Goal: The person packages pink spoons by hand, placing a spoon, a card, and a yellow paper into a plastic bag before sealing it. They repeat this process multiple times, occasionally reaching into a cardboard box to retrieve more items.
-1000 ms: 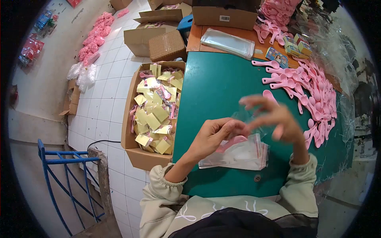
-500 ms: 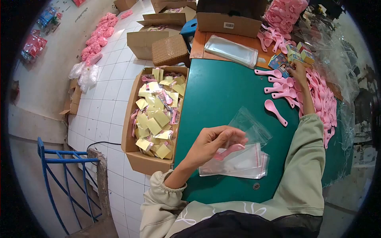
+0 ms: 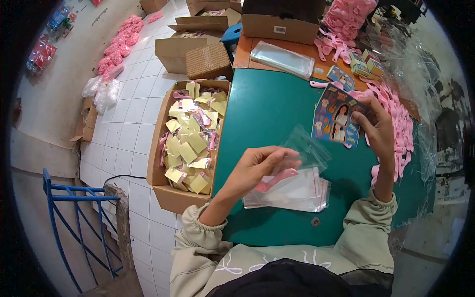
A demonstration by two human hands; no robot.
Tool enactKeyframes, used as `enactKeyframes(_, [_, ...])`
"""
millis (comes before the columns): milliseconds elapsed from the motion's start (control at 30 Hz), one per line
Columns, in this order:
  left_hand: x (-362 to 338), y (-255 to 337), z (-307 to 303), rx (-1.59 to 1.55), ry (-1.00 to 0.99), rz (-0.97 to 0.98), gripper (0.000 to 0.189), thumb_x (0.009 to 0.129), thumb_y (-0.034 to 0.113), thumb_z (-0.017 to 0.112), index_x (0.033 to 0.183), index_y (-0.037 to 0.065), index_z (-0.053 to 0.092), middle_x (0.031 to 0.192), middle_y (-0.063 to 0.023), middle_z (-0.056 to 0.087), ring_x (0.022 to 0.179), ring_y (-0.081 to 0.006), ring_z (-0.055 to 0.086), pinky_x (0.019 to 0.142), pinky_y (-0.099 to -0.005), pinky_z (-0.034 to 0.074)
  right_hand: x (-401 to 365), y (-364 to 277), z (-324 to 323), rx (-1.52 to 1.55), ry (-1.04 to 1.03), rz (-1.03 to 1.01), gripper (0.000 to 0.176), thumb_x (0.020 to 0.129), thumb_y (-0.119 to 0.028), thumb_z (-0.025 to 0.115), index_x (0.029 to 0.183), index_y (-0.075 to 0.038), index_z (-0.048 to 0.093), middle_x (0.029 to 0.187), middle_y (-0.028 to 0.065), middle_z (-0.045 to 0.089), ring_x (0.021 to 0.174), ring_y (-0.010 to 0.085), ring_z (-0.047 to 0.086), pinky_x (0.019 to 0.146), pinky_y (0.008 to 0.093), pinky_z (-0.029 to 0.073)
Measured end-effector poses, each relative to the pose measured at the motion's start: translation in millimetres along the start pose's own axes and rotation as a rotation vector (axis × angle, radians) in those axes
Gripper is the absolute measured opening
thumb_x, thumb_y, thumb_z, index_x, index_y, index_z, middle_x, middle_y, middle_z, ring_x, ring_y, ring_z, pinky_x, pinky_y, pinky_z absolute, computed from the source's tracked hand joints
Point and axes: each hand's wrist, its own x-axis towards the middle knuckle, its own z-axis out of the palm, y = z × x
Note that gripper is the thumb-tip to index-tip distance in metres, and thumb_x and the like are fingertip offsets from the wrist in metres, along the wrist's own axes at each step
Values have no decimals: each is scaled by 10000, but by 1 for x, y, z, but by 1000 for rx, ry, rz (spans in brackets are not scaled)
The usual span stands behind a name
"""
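My left hand (image 3: 262,167) holds a clear plastic bag (image 3: 307,151) between its fingers, with a pink spoon (image 3: 277,180) at the palm side. Below it, a stack of clear bags (image 3: 309,195) lies on the green table (image 3: 267,109). Raised over the right part of the table, my right hand (image 3: 374,121) pinches a blue printed card (image 3: 338,118) with a picture of a person on it. Behind the card, pink spoons (image 3: 396,119) lie in a heap, partly hidden by the hand. More cards (image 3: 341,76) lie at the back.
An open carton (image 3: 180,198) full of packed bags with yellow cards stands left of the table. A long pile of clear sleeves (image 3: 283,59), small card stacks (image 3: 365,65) and a brown box (image 3: 279,27) are at the back. A blue metal frame (image 3: 81,195) stands at lower left.
My right hand has come back from the card stacks toward me and now holds up a card. My left hand keeps the bag and spoon. The view has shifted slightly.
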Motion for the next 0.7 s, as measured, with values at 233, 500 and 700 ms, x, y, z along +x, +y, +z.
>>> enactKeyframes(233, [-28, 3, -3, -6, 85, -14, 381, 986, 264, 399, 1120, -56, 556, 1012, -160, 651, 862, -178, 652, 741, -265, 533, -54, 39, -2, -500, -354, -78, 173, 831, -70, 585, 965, 11, 512, 793, 154, 624, 652, 327, 612, 598, 339, 476])
enactKeyframes(500, [-45, -5, 8, 27, -28, -25, 365, 967, 242, 449, 1101, -72, 578, 1013, -160, 646, 891, -192, 645, 772, -266, 522, -102, -17, 10, -175, -56, 74, 208, 855, -56, 591, 1049, -13, 530, 796, 94, 640, 617, 115, 578, 495, 250, 448])
enactKeyframes(700, [-45, -17, 12, 165, -101, -5, 348, 961, 237, 464, 1068, -65, 599, 1008, -134, 645, 931, -179, 627, 820, -283, 505, -121, -44, 29, 81, 46, -78, 271, 820, -2, 629, 1076, -61, 561, 816, 59, 654, 686, 52, 584, 521, 209, 463])
